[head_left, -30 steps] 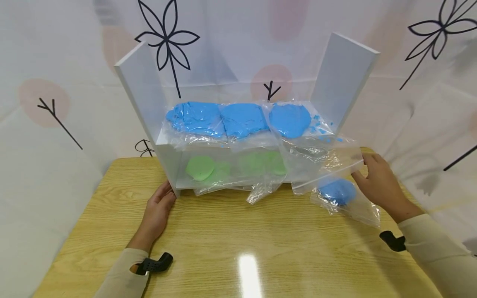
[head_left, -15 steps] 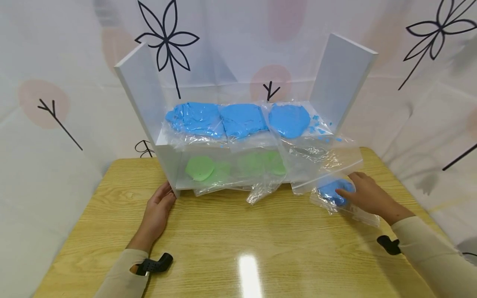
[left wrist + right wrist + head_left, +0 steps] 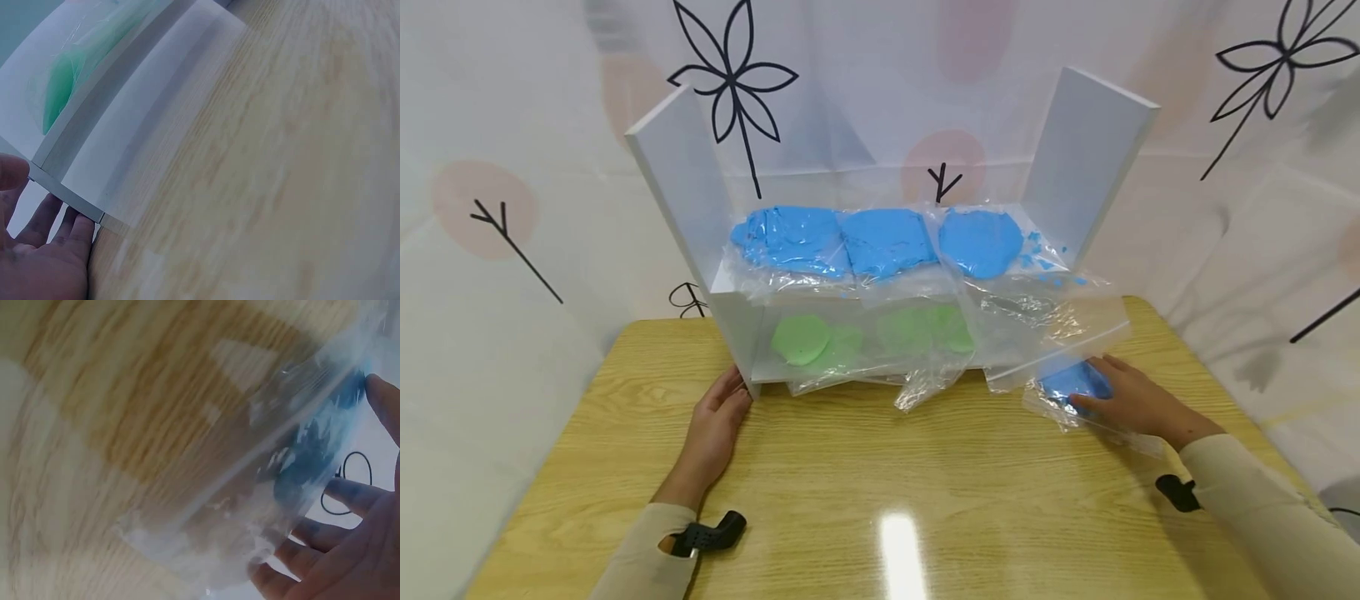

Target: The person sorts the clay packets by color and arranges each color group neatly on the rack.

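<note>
A: On the left, the left hand (image 3: 715,421) lies flat on the table (image 3: 880,500), with its fingertips (image 3: 78,228) touching the lower front corner of the white shelf (image 3: 730,325). The fingers are straight and they hold nothing. It looks like the hand only steadies the shelf, so that it does not slide on the smooth wood.

B: And what is on the shelf?

A: On the upper board there are three clear bags with flat blue clay (image 3: 880,240), side by side. Their open ends hang over the front edge. On the lower board are bags with green clay (image 3: 865,333) — the discs lie flat, probably so they fit under the upper board. One bag end hangs down to the table near the middle.

B: Where is the loose bag?

A: At the right, on the table, just in front of the right corner of the shelf. It is a clear bag (image 3: 1097,404) with a blue lump (image 3: 1075,383) inside. The right hand (image 3: 1138,404) rests on it from the right side. The fingers (image 3: 350,494) are a little spread and only slightly bent, laid over the plastic and the lump — pressing more than pinching, as far as the right wrist view shows. The thumb is at the far side of the lump.

B: Why this way?

A: Likely to get hold of the slippery plastic against the table.
</note>
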`<state>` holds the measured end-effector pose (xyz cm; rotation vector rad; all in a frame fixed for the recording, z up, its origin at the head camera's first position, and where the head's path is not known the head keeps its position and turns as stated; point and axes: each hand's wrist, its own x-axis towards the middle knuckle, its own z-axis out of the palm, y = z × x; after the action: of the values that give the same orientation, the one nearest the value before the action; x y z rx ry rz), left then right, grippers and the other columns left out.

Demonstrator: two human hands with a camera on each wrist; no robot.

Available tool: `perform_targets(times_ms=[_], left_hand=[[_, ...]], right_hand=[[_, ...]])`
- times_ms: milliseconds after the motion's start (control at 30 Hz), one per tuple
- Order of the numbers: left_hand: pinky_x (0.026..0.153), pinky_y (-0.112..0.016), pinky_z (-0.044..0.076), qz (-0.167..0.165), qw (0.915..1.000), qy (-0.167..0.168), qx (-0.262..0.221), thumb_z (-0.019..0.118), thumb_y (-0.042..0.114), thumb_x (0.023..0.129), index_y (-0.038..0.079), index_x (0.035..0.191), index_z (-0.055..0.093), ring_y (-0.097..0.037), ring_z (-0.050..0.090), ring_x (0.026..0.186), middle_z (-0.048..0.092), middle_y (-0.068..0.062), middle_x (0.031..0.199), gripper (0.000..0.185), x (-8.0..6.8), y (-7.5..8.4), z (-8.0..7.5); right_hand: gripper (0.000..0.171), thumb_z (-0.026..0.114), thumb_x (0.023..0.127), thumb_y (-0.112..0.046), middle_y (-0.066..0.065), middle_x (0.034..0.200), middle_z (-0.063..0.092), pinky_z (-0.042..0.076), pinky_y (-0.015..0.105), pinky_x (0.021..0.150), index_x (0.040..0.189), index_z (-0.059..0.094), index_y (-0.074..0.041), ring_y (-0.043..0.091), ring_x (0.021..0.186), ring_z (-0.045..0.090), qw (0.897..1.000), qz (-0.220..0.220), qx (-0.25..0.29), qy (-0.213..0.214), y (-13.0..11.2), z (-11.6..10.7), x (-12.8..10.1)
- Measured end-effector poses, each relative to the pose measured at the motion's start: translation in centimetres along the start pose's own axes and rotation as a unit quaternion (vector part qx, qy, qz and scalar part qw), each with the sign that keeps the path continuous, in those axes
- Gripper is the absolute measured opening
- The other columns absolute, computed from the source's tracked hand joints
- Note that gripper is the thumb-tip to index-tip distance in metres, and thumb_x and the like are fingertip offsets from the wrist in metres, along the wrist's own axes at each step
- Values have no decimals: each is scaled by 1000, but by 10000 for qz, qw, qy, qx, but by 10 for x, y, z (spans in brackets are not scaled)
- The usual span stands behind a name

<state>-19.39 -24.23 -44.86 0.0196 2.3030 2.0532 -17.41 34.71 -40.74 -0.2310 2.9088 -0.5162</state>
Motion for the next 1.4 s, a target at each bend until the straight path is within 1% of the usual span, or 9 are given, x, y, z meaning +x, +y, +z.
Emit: perform_targets(times_ms=[167, 300, 467, 600, 733, 933, 1033, 1200, 1400], left_hand=[[100, -7, 42, 13, 9999, -31, -115, 45, 20, 107, 16, 159, 27, -7, 42, 137, 32, -10, 162, 55, 1, 0, 0], [98, -6, 42, 18, 10000, 3, -4, 45, 21, 107, 16, 159, 27, -10, 41, 139, 33, -11, 161, 55, 1, 0, 0], [98, -6, 41, 16, 10000, -2, 30, 44, 20, 108, 16, 159, 27, -8, 42, 137, 33, -10, 161, 54, 1, -1, -1], [98, -6, 42, -12, 10000, -14, -53, 44, 18, 107, 16, 159, 28, -9, 42, 137, 34, -9, 161, 54, 1, -1, 0], [98, -6, 42, -10, 9999, -53, -92, 44, 18, 107, 15, 159, 27, -11, 40, 139, 34, -8, 161, 54, 1, -1, 1], [98, -5, 41, -6, 10000, -26, 85, 43, 20, 108, 17, 159, 28, -17, 38, 143, 35, -7, 161, 54, 0, -1, 0], [97, -5, 41, -8, 9999, -37, 146, 44, 22, 108, 18, 159, 27, -21, 36, 145, 35, -6, 161, 54, 0, -1, -1], [98, -5, 41, 5, 9999, -45, 154, 45, 21, 108, 19, 159, 28, -20, 36, 145, 35, -5, 161, 54, 1, -1, 0], [97, -5, 41, -27, 9999, 17, 140, 45, 18, 107, 18, 159, 29, -20, 37, 144, 37, -6, 159, 54, 1, -2, 0]], right_hand=[[94, 64, 95, -50, 47, 147, 27, 31, 77, 102, 150, 24, 16, 65, 131, 29, 10000, -82, -9, 8, 1, 2, 2], [95, 65, 94, -51, 45, 146, 32, 32, 77, 101, 149, 27, 15, 64, 130, 31, 9999, -119, -22, 55, -2, 3, 1], [97, 67, 89, -58, 46, 141, 36, 39, 77, 93, 147, 33, 12, 65, 124, 37, 9999, 47, -130, 29, -5, 0, 1], [98, 72, 84, -60, 46, 134, 42, 45, 73, 88, 143, 38, 10, 64, 119, 43, 9999, 130, -90, 56, -7, -2, 0], [98, 75, 81, -60, 44, 131, 45, 48, 69, 85, 140, 40, 10, 60, 116, 47, 9999, 95, -12, 76, -7, -1, 0], [110, 77, 77, -62, 47, 133, 41, 47, 70, 85, 145, 33, 12, 61, 116, 47, 9999, 94, 84, 19, -6, -1, 0], [113, 78, 76, -62, 46, 132, 44, 48, 69, 85, 145, 31, 14, 60, 115, 48, 9999, 94, 63, 12, -5, -1, -1], [111, 81, 76, -57, 45, 128, 48, 48, 68, 87, 143, 33, 17, 59, 114, 48, 9999, 49, 87, 86, -3, 1, -2], [108, 82, 78, -50, 48, 131, 45, 47, 69, 91, 141, 33, 22, 62, 116, 48, 9996, 57, 242, 109, -3, 1, -4]])
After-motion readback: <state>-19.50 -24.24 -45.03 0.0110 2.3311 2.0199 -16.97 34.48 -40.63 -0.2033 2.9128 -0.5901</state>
